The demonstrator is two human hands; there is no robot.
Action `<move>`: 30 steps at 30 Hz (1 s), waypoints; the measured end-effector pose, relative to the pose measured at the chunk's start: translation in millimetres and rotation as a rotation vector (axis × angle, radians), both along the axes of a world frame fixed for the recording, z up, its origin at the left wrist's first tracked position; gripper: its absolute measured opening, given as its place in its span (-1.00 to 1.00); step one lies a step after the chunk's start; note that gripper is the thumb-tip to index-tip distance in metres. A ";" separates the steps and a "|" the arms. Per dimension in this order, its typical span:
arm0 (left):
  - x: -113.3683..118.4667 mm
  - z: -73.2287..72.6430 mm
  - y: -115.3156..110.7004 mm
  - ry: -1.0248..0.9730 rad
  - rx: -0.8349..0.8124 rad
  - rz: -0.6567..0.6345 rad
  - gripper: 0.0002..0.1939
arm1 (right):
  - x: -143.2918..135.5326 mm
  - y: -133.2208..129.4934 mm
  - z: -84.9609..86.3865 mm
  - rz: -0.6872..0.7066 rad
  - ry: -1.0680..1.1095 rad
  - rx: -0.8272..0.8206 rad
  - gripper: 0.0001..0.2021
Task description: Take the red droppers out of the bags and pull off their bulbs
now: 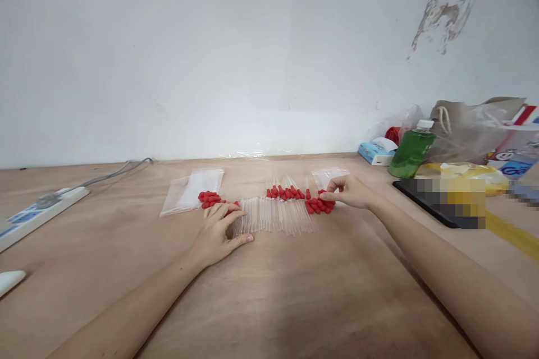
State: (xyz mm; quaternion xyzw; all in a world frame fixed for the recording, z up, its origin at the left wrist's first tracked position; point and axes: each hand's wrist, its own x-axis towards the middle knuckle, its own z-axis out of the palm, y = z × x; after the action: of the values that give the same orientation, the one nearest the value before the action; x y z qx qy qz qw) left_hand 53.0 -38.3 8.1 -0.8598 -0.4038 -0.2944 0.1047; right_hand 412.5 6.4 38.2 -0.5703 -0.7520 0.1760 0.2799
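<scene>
A row of clear thin tubes point(273, 216) lies side by side on the wooden table. Behind it are more tubes with red rubber bulbs point(285, 193) on their near ends. My left hand point(221, 230) rests at the left end of the clear row, fingers apart, partly over a few red bulbs. Just behind that hand is a small pile of red bulbs point(209, 198). My right hand point(346, 190) is at the right-hand pile of red bulbs point(319, 206), its thumb and forefinger close together; whatever is between them is too small to make out.
Clear plastic bags point(202, 188) lie behind the left pile, another point(330, 175) behind the right one. A power strip point(46, 213) is at the left. On the right are a tissue pack point(376, 152), a green bottle point(411, 151) and a black phone point(425, 205).
</scene>
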 end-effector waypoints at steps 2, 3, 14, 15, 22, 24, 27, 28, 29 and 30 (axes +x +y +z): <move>0.1 0.9 -0.8 0.006 -0.003 0.001 -0.58 | 1.6 2.3 -1.2 -0.093 0.008 0.079 -0.67; 0.2 1.4 -1.2 0.007 -0.004 0.001 -0.58 | 1.9 3.7 -1.5 -0.155 0.025 0.128 -0.65; 0.6 1.4 -3.4 0.012 -0.025 0.028 -0.46 | -54.6 43.4 25.1 -0.331 -0.406 -0.248 -0.74; 0.5 1.3 -3.6 0.009 -0.026 0.031 -0.44 | -59.5 48.7 24.9 -0.342 -0.423 -0.297 -0.75; 1.2 2.8 -5.2 -0.007 -0.034 0.022 -0.40 | -71.0 64.6 19.8 -0.404 -0.443 -0.451 -0.86; 1.4 3.1 -5.8 -0.012 -0.032 0.019 -0.39 | -68.5 63.5 28.6 -0.407 -0.427 -0.428 -0.88; 1.2 2.1 -5.9 -0.028 -0.023 0.018 -0.36 | -62.8 51.7 47.9 -0.429 -0.400 -0.312 -0.86; 1.2 1.3 -5.6 -0.035 -0.020 0.016 -0.34 | -61.5 43.6 52.8 -0.431 -0.389 -0.258 -0.84; 1.1 0.4 -5.2 -0.045 -0.015 0.015 -0.31 | -60.8 33.2 55.5 -0.424 -0.376 -0.199 -0.81; 1.0 -0.4 -4.6 -0.060 -0.007 0.017 -0.29 | -61.1 20.7 55.4 -0.397 -0.360 -0.130 -0.77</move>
State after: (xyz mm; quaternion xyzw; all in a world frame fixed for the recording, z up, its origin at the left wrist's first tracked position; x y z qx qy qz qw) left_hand 54.1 -42.8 7.7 -0.8476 -0.4148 -0.3177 0.0921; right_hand 351.4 27.1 93.6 -0.7454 -0.6502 0.0616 0.1335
